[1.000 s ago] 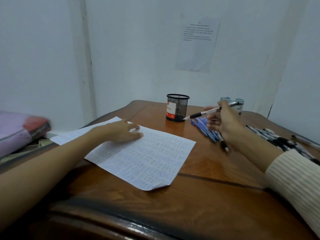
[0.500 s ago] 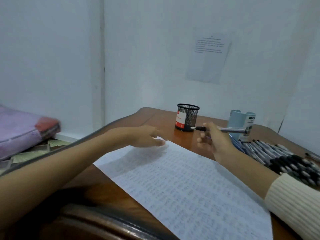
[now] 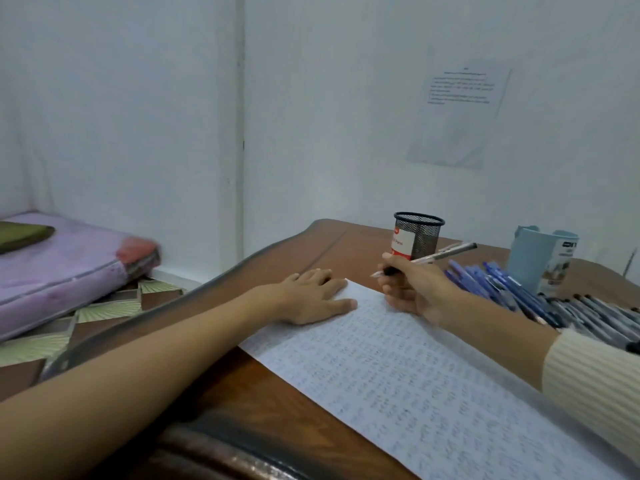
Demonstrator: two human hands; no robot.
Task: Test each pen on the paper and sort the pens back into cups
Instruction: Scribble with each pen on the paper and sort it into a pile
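Head view, looking down across a brown wooden desk set against a white wall. Shows a large sheet of paper, filled with rows of small handwriting, lying flat from the desk's middle toward the lower right. Shows the left hand resting palm-down on the paper's far corner, fingers straight and slightly spread, holding nothing. Shows the right hand, at the end of a cream ribbed sleeve, with fingers curled round a pen in a writing grip, tip near the paper's far corner and barrel slanting up to the right. Cannot tell whether the tip touches the sheet. Just behind the right hand, shows a black mesh cup with a red and white label, standing upright. Further right, shows a pale blue cup, also upright. Right of the paper, in front of the cups, shows a loose heap of blue pens and, nearer the right edge, a row of dark pens lying on the desk. Shows a printed sheet on the wall. At far left, beyond the desk, shows a purple mattress on a patterned floor.
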